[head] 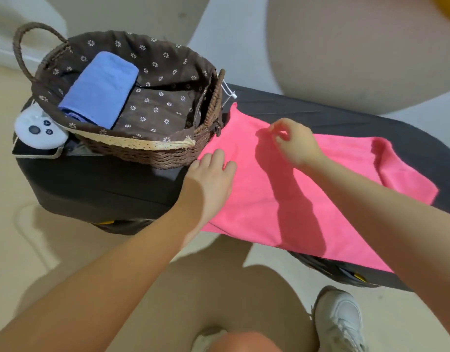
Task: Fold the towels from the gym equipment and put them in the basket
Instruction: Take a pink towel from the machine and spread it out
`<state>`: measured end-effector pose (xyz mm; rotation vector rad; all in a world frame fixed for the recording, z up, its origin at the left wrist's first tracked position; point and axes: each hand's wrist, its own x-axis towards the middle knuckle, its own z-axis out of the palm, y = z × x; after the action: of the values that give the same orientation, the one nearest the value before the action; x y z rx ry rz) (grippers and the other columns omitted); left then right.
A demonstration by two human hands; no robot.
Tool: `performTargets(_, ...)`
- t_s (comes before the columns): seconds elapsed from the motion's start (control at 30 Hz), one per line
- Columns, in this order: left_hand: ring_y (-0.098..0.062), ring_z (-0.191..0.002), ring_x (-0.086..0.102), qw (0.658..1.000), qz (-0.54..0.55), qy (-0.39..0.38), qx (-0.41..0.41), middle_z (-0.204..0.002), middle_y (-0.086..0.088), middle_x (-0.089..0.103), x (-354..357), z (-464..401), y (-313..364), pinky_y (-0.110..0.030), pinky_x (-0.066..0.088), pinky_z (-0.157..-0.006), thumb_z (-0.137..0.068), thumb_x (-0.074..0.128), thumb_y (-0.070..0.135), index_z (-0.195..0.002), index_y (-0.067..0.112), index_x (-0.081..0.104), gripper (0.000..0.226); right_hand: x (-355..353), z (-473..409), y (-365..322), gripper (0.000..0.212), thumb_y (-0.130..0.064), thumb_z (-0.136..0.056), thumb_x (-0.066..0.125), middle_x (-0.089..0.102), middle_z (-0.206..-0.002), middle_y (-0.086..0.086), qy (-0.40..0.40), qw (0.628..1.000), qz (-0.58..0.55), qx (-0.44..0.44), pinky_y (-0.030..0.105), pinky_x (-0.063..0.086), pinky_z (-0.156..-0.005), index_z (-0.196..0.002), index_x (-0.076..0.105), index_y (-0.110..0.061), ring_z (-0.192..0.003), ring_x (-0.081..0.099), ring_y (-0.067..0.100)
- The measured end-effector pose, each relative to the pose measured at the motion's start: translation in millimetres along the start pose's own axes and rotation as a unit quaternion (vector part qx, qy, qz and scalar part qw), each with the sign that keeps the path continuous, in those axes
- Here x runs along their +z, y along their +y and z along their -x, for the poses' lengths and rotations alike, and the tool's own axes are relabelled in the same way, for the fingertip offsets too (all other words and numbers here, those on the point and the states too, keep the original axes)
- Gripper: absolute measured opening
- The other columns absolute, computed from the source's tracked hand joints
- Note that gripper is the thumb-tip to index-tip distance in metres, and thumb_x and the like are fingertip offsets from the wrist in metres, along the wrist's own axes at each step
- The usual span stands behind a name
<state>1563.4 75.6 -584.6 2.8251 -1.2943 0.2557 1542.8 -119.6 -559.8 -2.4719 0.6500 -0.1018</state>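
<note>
A pink towel [282, 189] lies spread across the black padded bench [346, 118], its right end bunched and folded back. My left hand [210, 175] rests flat with straight fingers on the towel's near left edge. Over the towel's far left part hovers my right hand [293, 143], fingers loosely curled, holding nothing that I can see. Left of the towel on the same bench stands a brown wicker basket [168, 156] with a brown flowered lining. A folded blue towel [99, 88] lies inside it on the left side.
A white game controller [39, 128] sits by the basket's near left rim on a dark tablet-like slab [35, 152]. A large beige exercise ball [358, 47] is behind the bench. My knee and white shoe [338, 321] are on the beige floor below.
</note>
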Motion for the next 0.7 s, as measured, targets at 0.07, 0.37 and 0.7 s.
performTargets(0.07,-0.027,-0.055,0.058,0.997,0.051,-0.012,0.062,-0.067,-0.008,0.055,-8.4,-12.6,19.3,-0.025,0.043,-0.048,-0.048,0.083,0.022,-0.066,0.013,0.06,0.03,-18.4,14.8,18.8,0.025,-0.006,-0.089,0.046,0.065,-0.117,0.012,-0.016,0.999,0.042,0.011,0.028,0.036,-0.083,-0.108,0.061,-0.005,-0.11,0.056,0.03)
performTargets(0.37,-0.033,-0.106,0.055,0.955,0.221,-0.127,0.154,-0.116,-0.014,0.052,-10.6,-60.6,126.0,-0.045,0.042,-0.089,-0.087,0.04,0.023,-0.115,0.009,0.055,0.034,-91.3,64.2,143.1,0.023,-0.013,-0.089,0.047,0.059,-0.112,0.016,0.135,0.977,0.094,0.136,0.037,0.041,-0.086,-0.104,0.063,-0.008,-0.106,0.053,0.035)
performTargets(0.7,-0.03,-0.114,0.051,0.94,0.267,-0.143,0.16,-0.123,-0.009,0.05,-3.2,-108.0,257.3,-0.043,0.039,-0.096,-0.087,0.05,0.018,-0.121,0.012,0.05,0.035,-150.7,85.7,244.9,0.018,-0.018,-0.087,0.049,0.064,-0.079,0.011,0.108,0.949,-0.043,0.292,0.033,0.048,-0.065,-0.08,0.061,-0.006,-0.076,0.062,0.03)
